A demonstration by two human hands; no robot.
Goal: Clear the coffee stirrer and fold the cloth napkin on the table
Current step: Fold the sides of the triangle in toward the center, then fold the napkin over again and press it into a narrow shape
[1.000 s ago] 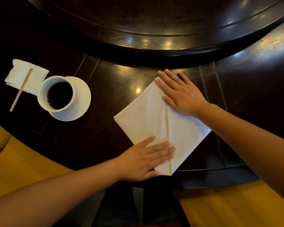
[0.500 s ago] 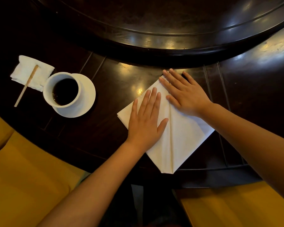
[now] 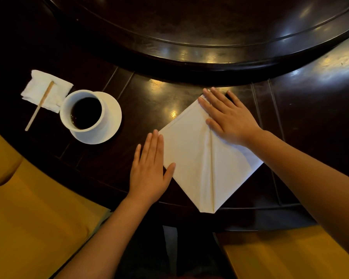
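Sliding off the napkin point(image 3: 199, 158), her left hand point(image 3: 149, 170) now lies flat beside it, fingers point(image 3: 153, 143) together; right hand point(image 3: 228, 115) spread, pinning soft, limp cloth—lift by corners.

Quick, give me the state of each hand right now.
Left hand: open and flat, holding nothing, lying at the left edge of the cloth napkin.
Right hand: open and flat, palm pressed on the napkin's upper right part, gripping nothing.
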